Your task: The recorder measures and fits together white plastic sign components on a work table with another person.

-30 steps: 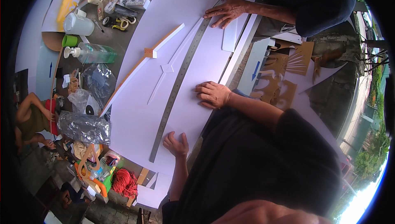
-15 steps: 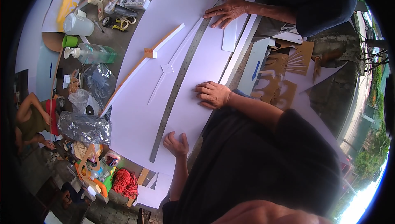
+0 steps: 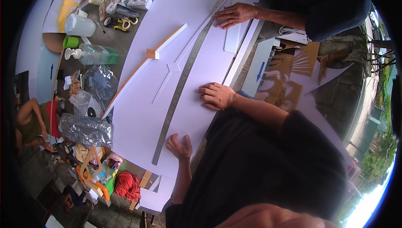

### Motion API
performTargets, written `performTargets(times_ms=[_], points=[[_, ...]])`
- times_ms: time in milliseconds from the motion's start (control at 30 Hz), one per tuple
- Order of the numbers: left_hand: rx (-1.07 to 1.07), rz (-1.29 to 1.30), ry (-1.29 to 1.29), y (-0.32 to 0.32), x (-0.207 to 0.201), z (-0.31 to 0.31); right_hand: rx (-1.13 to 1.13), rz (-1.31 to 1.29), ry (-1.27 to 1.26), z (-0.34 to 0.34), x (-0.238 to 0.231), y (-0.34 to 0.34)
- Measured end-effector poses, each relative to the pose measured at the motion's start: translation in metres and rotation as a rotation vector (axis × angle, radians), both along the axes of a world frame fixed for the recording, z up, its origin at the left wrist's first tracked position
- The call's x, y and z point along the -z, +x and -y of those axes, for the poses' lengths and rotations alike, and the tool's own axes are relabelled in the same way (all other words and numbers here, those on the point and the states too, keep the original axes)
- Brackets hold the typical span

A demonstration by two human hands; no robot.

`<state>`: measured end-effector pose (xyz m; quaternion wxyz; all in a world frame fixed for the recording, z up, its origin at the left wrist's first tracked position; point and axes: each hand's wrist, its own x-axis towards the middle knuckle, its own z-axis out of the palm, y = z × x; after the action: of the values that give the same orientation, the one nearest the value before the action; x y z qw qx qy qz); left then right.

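Note:
A large white sheet [image 3: 130,125] spreads beneath both my hands. My left hand [image 3: 179,146] rests near its lower edge, fingers bent and apart, holding nothing. It lies just right of the lower end of a long steel ruler [image 3: 178,92], without touching it. Farther up, my right hand [image 3: 217,96] is laid palm-down on the sheet with loosely spread fingers, nothing in it. A co-worker's hand [image 3: 237,15] presses near the ruler's upper part. Left of the ruler is a thin white pointer-shaped piece with a diamond centre [image 3: 173,67].
A brown-edged white bar [image 3: 130,74] crosses the sheet's left side. Beyond it are a pump bottle [image 3: 97,55], a white jug [image 3: 80,24], tape rolls [image 3: 123,24] and plastic wrap [image 3: 86,129]. Red cord [image 3: 127,186] lies lower left. A person [image 3: 35,121] sits far left.
The co-worker's hand has shifted slightly down, and the cutter at the top has moved up. The pointer-shaped piece has slid a little to the right. My hands stay put.

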<state>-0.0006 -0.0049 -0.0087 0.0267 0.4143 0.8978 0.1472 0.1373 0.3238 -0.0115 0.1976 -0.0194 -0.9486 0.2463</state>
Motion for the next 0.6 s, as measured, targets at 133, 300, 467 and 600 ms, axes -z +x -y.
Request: performTargets(times_ms=[133,300,467,600], points=[[-0.002,-0.002,-0.008,0.0002,-0.0010,-0.0013,0.001,0.014,0.002,0.0004,0.0015,0.0010],[-0.003,-0.007,-0.012,0.0001,0.0001,0.0002,0.002,0.019,0.002,0.0008,0.0016,0.0005],[0.001,0.000,-0.007,0.0001,-0.0004,-0.0010,0.008,0.015,-0.005,0.0014,0.0011,0.0005],[-0.002,0.006,-0.001,-0.0005,0.0018,0.0015,0.006,0.021,-0.014,0.0018,0.0028,0.0006]])
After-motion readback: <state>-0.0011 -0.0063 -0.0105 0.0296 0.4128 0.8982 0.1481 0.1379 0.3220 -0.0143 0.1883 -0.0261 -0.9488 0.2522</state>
